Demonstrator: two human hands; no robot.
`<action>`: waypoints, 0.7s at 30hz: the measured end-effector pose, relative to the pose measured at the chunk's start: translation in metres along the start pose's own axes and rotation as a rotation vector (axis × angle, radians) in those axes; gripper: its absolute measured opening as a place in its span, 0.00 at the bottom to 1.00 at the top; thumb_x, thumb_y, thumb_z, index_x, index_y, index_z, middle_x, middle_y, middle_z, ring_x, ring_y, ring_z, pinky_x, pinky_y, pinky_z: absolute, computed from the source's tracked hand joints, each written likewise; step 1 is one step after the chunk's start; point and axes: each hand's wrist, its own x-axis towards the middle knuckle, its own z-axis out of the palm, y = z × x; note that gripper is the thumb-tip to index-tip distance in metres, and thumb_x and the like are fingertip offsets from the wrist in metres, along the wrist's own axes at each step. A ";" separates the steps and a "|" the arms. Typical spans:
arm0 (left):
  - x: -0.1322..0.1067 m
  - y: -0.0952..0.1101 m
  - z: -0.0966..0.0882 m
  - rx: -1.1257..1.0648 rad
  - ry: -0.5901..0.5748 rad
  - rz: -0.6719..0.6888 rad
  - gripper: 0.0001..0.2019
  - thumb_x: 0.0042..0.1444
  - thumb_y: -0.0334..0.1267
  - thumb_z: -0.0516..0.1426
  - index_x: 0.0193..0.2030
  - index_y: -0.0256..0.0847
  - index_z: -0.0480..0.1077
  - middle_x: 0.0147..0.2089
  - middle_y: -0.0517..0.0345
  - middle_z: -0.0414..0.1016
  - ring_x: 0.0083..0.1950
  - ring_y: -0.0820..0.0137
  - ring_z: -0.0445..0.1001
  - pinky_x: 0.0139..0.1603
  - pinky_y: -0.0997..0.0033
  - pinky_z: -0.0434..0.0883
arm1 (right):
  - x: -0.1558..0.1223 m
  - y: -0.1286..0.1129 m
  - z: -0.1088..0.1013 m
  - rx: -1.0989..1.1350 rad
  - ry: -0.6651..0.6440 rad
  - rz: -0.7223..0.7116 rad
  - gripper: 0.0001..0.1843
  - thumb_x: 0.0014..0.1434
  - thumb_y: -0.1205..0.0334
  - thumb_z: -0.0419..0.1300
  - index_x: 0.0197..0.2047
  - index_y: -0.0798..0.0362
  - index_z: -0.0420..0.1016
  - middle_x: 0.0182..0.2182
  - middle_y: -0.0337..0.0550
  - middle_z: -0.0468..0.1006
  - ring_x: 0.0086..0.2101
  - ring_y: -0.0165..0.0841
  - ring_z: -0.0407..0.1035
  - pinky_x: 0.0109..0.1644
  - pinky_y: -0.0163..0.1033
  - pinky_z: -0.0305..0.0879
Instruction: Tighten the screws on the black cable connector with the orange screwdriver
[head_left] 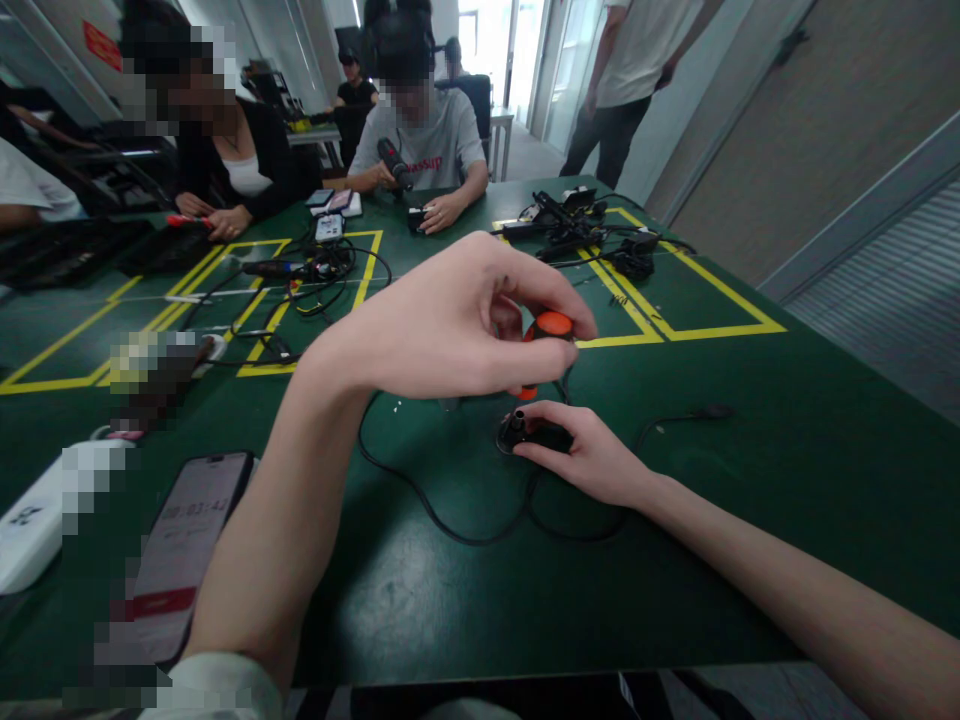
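My left hand (pixel 450 330) is raised over the table, its fingers closed round the orange-and-black handle of a screwdriver (pixel 555 325). The handle points down, and its lower end is just above a black round-based device (pixel 514 432). I cannot make out whether the tip touches it. My right hand (pixel 592 450) grips this device between thumb and fingers, low over the green tabletop. A small dark post sticks up from the device, and much of its body lies behind my fingers. A black cable (pixel 450 538) loops over the table around it.
On my left lie a phone (pixel 187 540) and a white object (pixel 45 520). Tangled cables (pixel 570 220) lie at the far right, more cables (pixel 315 270) at the far left. Yellow tape (pixel 720 332) marks the green table (pixel 420 620). Co-workers sit opposite, one holding a power tool (pixel 394 163).
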 end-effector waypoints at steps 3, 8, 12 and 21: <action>-0.001 0.000 -0.001 -0.013 -0.010 -0.025 0.14 0.57 0.29 0.59 0.46 0.38 0.83 0.34 0.63 0.81 0.30 0.76 0.78 0.30 0.80 0.73 | 0.000 0.000 0.000 0.000 -0.003 -0.005 0.12 0.63 0.58 0.68 0.49 0.51 0.80 0.42 0.47 0.87 0.41 0.42 0.82 0.47 0.46 0.81; 0.000 -0.004 -0.001 0.021 0.044 -0.001 0.08 0.58 0.36 0.62 0.42 0.38 0.82 0.34 0.62 0.81 0.31 0.75 0.78 0.30 0.79 0.72 | 0.000 0.001 -0.001 -0.004 0.003 0.005 0.14 0.63 0.57 0.69 0.50 0.50 0.80 0.42 0.46 0.87 0.41 0.41 0.82 0.48 0.47 0.81; 0.002 -0.005 0.000 0.054 0.091 0.023 0.06 0.57 0.36 0.67 0.36 0.36 0.78 0.29 0.63 0.77 0.27 0.79 0.73 0.28 0.79 0.68 | -0.001 0.001 0.000 -0.003 0.007 0.011 0.14 0.62 0.56 0.69 0.50 0.50 0.80 0.41 0.46 0.87 0.41 0.42 0.82 0.49 0.47 0.81; 0.004 -0.008 0.004 0.195 0.135 0.058 0.07 0.54 0.32 0.65 0.31 0.40 0.69 0.30 0.64 0.74 0.29 0.77 0.70 0.29 0.74 0.65 | 0.001 0.000 -0.001 0.006 -0.003 0.008 0.13 0.62 0.57 0.69 0.50 0.50 0.80 0.43 0.47 0.88 0.42 0.42 0.83 0.49 0.48 0.82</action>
